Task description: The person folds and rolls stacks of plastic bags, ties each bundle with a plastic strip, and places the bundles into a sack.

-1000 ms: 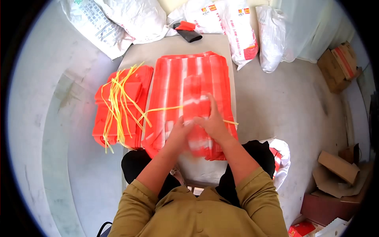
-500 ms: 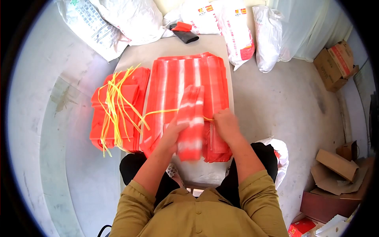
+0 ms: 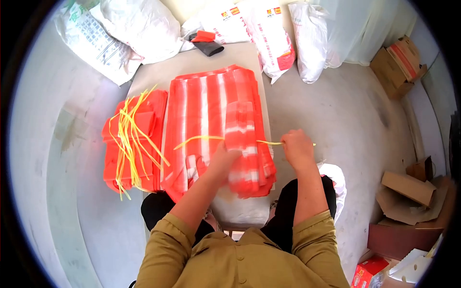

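A stack of red and white striped plastic bags (image 3: 191, 105) lies flat in front of me. On its right side rests a narrow folded bundle of the same striped plastic (image 3: 241, 137). My left hand (image 3: 224, 164) grips the bundle's left edge, its fingers partly hidden by the plastic. A yellow strip (image 3: 201, 138) passes beneath the bundle and comes out on both sides. Its right end is pinched in my right hand (image 3: 297, 145), held out past the table's right edge. At left, more loose yellow strips (image 3: 129, 126) lie across a pile of folded red bags (image 3: 111, 165).
The bags rest on a low table (image 3: 149, 77) between my knees. Full white sacks (image 3: 139, 29) stand behind it, with a dark roll with a red piece (image 3: 209, 47) at its far edge. Cardboard boxes (image 3: 396, 67) sit at right, and a white bag (image 3: 334, 177) beside my right knee.
My right hand has moved right, drawing the yellow strip out from the bundle's side. The bundle now lies lower on the stack, and the view has shifted slightly.
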Demonstrator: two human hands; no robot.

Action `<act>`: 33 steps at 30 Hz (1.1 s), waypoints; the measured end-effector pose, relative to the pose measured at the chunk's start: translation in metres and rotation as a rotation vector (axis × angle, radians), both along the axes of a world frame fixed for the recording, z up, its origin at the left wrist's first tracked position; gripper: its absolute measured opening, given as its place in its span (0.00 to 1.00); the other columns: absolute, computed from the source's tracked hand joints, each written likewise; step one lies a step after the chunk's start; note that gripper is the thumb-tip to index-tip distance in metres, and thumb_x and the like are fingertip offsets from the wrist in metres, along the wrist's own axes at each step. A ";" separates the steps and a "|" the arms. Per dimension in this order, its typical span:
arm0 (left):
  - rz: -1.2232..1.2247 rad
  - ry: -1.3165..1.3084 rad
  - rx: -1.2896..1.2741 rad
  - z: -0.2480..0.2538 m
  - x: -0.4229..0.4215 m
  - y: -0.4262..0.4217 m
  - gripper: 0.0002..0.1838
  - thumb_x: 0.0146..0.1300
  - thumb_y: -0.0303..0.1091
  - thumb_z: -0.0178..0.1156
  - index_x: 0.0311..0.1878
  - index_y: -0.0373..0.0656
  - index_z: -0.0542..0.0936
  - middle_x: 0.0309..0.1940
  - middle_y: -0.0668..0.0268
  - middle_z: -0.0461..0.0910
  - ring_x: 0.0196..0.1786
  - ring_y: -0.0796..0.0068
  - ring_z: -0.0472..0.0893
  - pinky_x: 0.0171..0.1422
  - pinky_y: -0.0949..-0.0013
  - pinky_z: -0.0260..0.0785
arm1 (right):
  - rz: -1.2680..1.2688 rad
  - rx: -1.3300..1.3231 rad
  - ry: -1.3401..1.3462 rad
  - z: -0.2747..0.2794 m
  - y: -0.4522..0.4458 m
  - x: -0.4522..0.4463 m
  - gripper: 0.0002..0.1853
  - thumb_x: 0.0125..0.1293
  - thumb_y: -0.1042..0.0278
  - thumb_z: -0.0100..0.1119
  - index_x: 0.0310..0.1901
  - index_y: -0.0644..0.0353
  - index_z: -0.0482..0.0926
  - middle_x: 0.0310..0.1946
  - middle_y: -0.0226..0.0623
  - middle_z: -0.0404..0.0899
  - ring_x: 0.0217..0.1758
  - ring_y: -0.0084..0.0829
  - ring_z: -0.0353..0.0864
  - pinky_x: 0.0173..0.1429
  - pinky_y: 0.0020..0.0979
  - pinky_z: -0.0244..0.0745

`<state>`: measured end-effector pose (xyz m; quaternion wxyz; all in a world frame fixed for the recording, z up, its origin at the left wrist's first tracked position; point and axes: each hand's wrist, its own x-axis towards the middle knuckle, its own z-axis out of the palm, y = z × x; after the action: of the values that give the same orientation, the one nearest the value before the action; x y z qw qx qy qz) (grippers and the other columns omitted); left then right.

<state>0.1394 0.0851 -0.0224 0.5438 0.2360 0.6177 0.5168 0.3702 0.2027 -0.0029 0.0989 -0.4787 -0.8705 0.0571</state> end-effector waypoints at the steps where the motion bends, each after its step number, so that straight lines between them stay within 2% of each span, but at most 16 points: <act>1: 0.003 0.016 0.004 -0.003 0.000 0.001 0.32 0.65 0.29 0.62 0.71 0.34 0.66 0.58 0.52 0.79 0.54 0.64 0.83 0.54 0.62 0.80 | -0.004 -0.004 -0.005 0.002 0.001 0.004 0.06 0.60 0.75 0.61 0.34 0.55 0.88 0.40 0.39 0.84 0.52 0.45 0.82 0.57 0.41 0.81; 4: 0.001 -0.005 0.041 0.003 0.003 -0.002 0.32 0.65 0.29 0.61 0.71 0.36 0.66 0.58 0.52 0.79 0.54 0.62 0.83 0.54 0.61 0.81 | 0.003 0.281 0.064 0.000 0.002 0.004 0.12 0.60 0.74 0.66 0.45 0.54 0.89 0.38 0.37 0.83 0.50 0.43 0.80 0.52 0.43 0.80; 7: 0.018 -0.011 0.026 0.013 0.008 -0.003 0.31 0.65 0.28 0.61 0.71 0.35 0.65 0.58 0.52 0.78 0.54 0.61 0.83 0.53 0.60 0.81 | 0.134 0.283 0.195 -0.006 -0.001 -0.014 0.18 0.63 0.71 0.63 0.56 0.55 0.84 0.40 0.41 0.84 0.49 0.45 0.82 0.52 0.47 0.79; 10: 0.022 -0.031 0.032 0.023 0.014 -0.003 0.32 0.65 0.27 0.61 0.71 0.34 0.64 0.58 0.52 0.78 0.55 0.61 0.83 0.54 0.60 0.81 | 0.094 -0.191 0.135 -0.011 -0.018 -0.034 0.19 0.66 0.68 0.58 0.59 0.56 0.80 0.41 0.46 0.86 0.47 0.49 0.85 0.50 0.50 0.79; 13: 0.058 -0.012 0.029 0.012 0.011 0.000 0.34 0.64 0.25 0.63 0.73 0.35 0.63 0.59 0.53 0.79 0.56 0.62 0.83 0.56 0.61 0.81 | 0.119 -0.210 0.098 -0.025 -0.017 -0.043 0.12 0.67 0.67 0.56 0.49 0.59 0.83 0.40 0.50 0.86 0.45 0.52 0.86 0.48 0.51 0.79; 16: 0.034 0.072 0.041 0.020 0.015 -0.004 0.38 0.64 0.25 0.64 0.76 0.34 0.62 0.60 0.52 0.79 0.56 0.64 0.83 0.57 0.63 0.80 | 0.129 -0.158 0.139 -0.025 -0.015 -0.041 0.08 0.65 0.72 0.56 0.38 0.61 0.85 0.36 0.50 0.86 0.43 0.52 0.88 0.45 0.50 0.82; 19: -0.012 0.346 0.045 0.020 0.016 -0.007 0.41 0.63 0.26 0.66 0.78 0.32 0.60 0.61 0.52 0.79 0.57 0.66 0.83 0.57 0.65 0.79 | 0.137 -0.091 0.131 -0.028 -0.015 -0.042 0.08 0.64 0.72 0.57 0.33 0.61 0.86 0.36 0.50 0.86 0.43 0.51 0.88 0.44 0.50 0.82; 22: -0.078 0.554 0.031 0.038 0.021 -0.011 0.43 0.62 0.30 0.69 0.78 0.32 0.62 0.60 0.52 0.80 0.56 0.65 0.83 0.58 0.65 0.78 | 0.121 -0.018 0.180 -0.023 -0.017 -0.040 0.08 0.63 0.72 0.57 0.31 0.61 0.86 0.35 0.49 0.86 0.42 0.51 0.88 0.44 0.49 0.83; 25: -0.128 0.748 0.068 0.016 0.009 -0.013 0.44 0.60 0.34 0.72 0.77 0.32 0.63 0.63 0.49 0.76 0.58 0.61 0.82 0.60 0.63 0.77 | 0.069 0.010 0.162 -0.020 -0.011 -0.033 0.09 0.64 0.72 0.56 0.33 0.61 0.87 0.36 0.49 0.87 0.43 0.50 0.89 0.45 0.48 0.84; 28: -0.229 1.042 -0.059 0.028 0.009 -0.016 0.50 0.58 0.35 0.76 0.79 0.32 0.60 0.71 0.46 0.69 0.67 0.56 0.79 0.68 0.62 0.74 | -0.003 -0.164 0.054 0.003 -0.009 -0.026 0.10 0.67 0.71 0.55 0.33 0.60 0.87 0.39 0.49 0.88 0.45 0.50 0.89 0.46 0.48 0.84; 31: -0.257 0.955 -0.090 0.043 0.004 -0.014 0.52 0.55 0.38 0.78 0.79 0.32 0.61 0.72 0.47 0.65 0.70 0.53 0.74 0.71 0.60 0.72 | -0.013 -0.208 0.003 -0.002 -0.004 -0.027 0.08 0.66 0.75 0.54 0.41 0.59 0.83 0.37 0.45 0.86 0.44 0.51 0.87 0.45 0.49 0.81; 33: -0.242 1.084 0.008 0.025 -0.008 -0.013 0.53 0.52 0.43 0.78 0.78 0.33 0.63 0.71 0.47 0.67 0.71 0.52 0.73 0.72 0.58 0.69 | -0.011 -0.227 0.012 -0.001 -0.004 -0.029 0.09 0.68 0.73 0.53 0.45 0.58 0.83 0.39 0.45 0.87 0.46 0.51 0.87 0.47 0.50 0.81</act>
<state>0.1317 0.0718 0.0022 0.2026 0.5394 0.7756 0.2577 0.3407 0.1991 -0.0042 0.0496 -0.4912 -0.8552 0.1578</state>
